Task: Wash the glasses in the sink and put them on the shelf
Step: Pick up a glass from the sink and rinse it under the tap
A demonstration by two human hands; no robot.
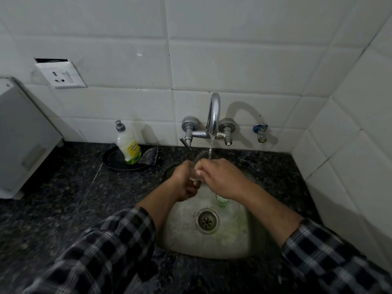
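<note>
Rinsing looks like the step in hand: the clear glass [194, 174] is held roughly upright, long axis vertical, at 12 o'clock in the sink [233, 240], with its mouth under the stream from the tap [213, 115]. The left grip [184, 181] curls round its lower body from 9 o'clock. The right grip [220, 177] pinches its wall from 3 o'clock. A green glass [221, 201] stands at 1 o'clock of the drain [207, 220], nearer the right grip. The soap bottle [128, 145], at 10 o'clock on the desk [63, 187], has a yellow label too small to read.
</note>
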